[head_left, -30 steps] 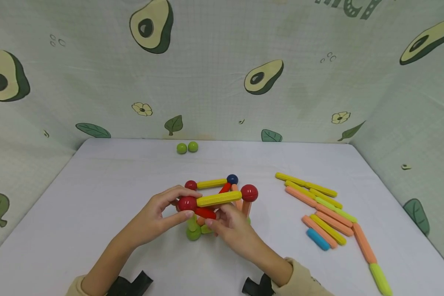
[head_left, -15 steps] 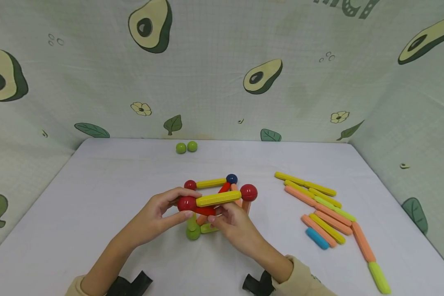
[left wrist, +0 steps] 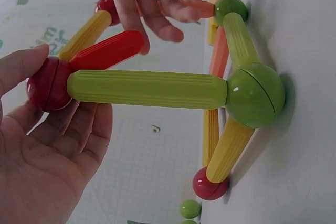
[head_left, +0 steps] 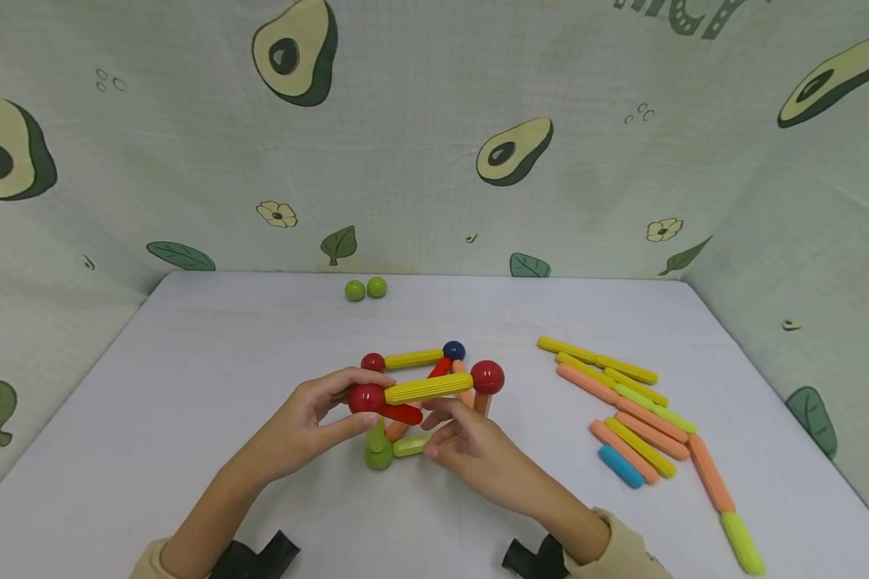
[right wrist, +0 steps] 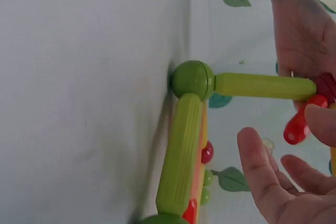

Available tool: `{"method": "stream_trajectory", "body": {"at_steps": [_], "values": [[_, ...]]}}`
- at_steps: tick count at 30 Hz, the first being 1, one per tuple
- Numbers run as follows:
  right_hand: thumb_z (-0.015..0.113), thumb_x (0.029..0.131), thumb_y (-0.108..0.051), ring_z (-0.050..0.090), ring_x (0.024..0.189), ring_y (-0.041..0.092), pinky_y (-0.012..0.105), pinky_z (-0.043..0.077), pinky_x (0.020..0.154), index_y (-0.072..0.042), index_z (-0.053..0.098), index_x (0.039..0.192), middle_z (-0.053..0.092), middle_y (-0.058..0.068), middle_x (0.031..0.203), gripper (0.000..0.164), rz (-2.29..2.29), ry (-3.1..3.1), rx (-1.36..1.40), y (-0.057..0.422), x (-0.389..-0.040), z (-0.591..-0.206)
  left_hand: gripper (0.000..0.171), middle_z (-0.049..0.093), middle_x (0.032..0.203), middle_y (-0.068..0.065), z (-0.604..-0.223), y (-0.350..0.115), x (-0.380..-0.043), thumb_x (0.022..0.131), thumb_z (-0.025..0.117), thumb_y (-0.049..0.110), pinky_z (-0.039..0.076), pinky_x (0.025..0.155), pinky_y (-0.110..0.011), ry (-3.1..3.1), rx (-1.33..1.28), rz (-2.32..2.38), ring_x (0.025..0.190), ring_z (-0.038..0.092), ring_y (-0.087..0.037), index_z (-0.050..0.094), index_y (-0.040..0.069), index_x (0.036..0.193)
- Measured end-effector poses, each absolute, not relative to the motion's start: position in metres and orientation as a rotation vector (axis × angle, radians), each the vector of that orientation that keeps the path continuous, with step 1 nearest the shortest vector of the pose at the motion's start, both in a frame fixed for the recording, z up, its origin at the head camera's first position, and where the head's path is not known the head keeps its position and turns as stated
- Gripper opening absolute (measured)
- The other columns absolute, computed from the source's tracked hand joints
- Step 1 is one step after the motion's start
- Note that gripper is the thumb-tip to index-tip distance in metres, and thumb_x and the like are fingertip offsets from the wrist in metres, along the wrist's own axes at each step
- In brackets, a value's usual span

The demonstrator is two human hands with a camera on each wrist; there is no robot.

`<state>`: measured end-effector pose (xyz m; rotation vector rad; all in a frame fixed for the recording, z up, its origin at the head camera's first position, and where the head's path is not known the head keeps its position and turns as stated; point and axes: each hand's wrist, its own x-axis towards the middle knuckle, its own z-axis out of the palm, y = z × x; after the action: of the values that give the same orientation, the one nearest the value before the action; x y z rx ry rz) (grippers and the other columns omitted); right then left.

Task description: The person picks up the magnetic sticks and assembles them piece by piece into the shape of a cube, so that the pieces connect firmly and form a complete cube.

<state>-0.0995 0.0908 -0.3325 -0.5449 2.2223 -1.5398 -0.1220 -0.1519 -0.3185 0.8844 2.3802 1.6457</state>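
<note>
My left hand [head_left: 319, 414] pinches a red ball [head_left: 367, 400], a top corner of a frame of ribbed sticks and balls standing on the table. A yellow stick [head_left: 429, 389] runs from it to another red ball [head_left: 488, 377]. From the held ball a light green stick [left wrist: 149, 88] goes down to a green ball [left wrist: 255, 95] on the table. A short red stick [left wrist: 107, 51] also joins that held ball, its other end free. My right hand [head_left: 481, 460] is beside the red stick's free end, apart from it, fingers loosely bent and holding nothing.
Behind stand a small red ball [head_left: 372, 362], a yellow stick [head_left: 414, 359] and a blue ball [head_left: 454, 351]. Several loose sticks lie at the right, with a short blue one [head_left: 622, 467] among them. Two green balls [head_left: 365, 289] sit at the far edge.
The right hand has let go of the red stick and drawn back to the right and slightly toward me. The left hand keeps its hold on the red ball.
</note>
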Motion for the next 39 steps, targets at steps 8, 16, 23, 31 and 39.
{"method": "stream_trajectory", "body": {"at_steps": [8,16,23,31,39], "values": [[0.056,0.093,-0.026,0.057,0.094,0.01,0.022,0.051,0.08,-0.009,0.058,0.117,0.064,0.004,0.106,0.029,-1.273,2.403,-0.606,0.145,-0.09,-0.313,0.035,0.057,0.125,-0.007,-0.317,-0.151,-0.12,0.088,0.062,0.013,0.052,0.085,-0.025,2.359,0.792,1.638,0.106,0.055,-0.022,0.056,0.017,0.122],[0.062,0.089,-0.023,0.055,0.085,0.001,0.02,0.051,0.072,-0.012,0.062,0.111,0.064,-0.003,0.101,0.025,-1.027,2.792,-0.372,0.209,-0.087,-0.314,0.034,0.059,0.123,-0.004,-0.318,-0.151,-0.121,0.089,0.062,0.013,0.051,0.086,-0.027,2.352,0.792,1.639,0.107,0.055,-0.022,0.056,0.019,0.122],[0.067,0.083,-0.004,0.054,0.078,0.002,0.018,0.049,0.063,-0.005,0.063,0.105,0.065,-0.001,0.096,0.023,-0.74,2.984,-0.245,0.256,-0.085,-0.339,0.034,0.059,0.123,-0.003,-0.319,-0.151,-0.122,0.089,0.062,0.013,0.051,0.087,-0.026,2.353,0.805,1.639,0.108,0.054,-0.021,0.056,0.02,0.122],[0.067,0.08,0.001,0.055,0.077,0.015,0.026,0.049,0.062,0.0,0.064,0.099,0.064,0.004,0.091,0.019,-0.532,2.998,-0.136,0.277,-0.084,-0.358,0.034,0.059,0.123,-0.003,-0.319,-0.152,-0.123,0.089,0.062,0.013,0.051,0.087,-0.026,2.342,0.809,1.649,0.108,0.054,-0.021,0.056,0.02,0.122],[0.066,0.083,-0.006,0.05,0.073,0.015,0.031,0.046,0.062,0.004,0.063,0.102,0.061,0.003,0.085,0.022,-0.393,2.915,-0.063,0.278,-0.092,-0.361,0.035,0.058,0.124,-0.004,-0.318,-0.152,-0.123,0.089,0.062,0.012,0.051,0.087,-0.026,2.334,0.81,1.653,0.11,0.053,-0.022,0.056,0.019,0.122]]}}
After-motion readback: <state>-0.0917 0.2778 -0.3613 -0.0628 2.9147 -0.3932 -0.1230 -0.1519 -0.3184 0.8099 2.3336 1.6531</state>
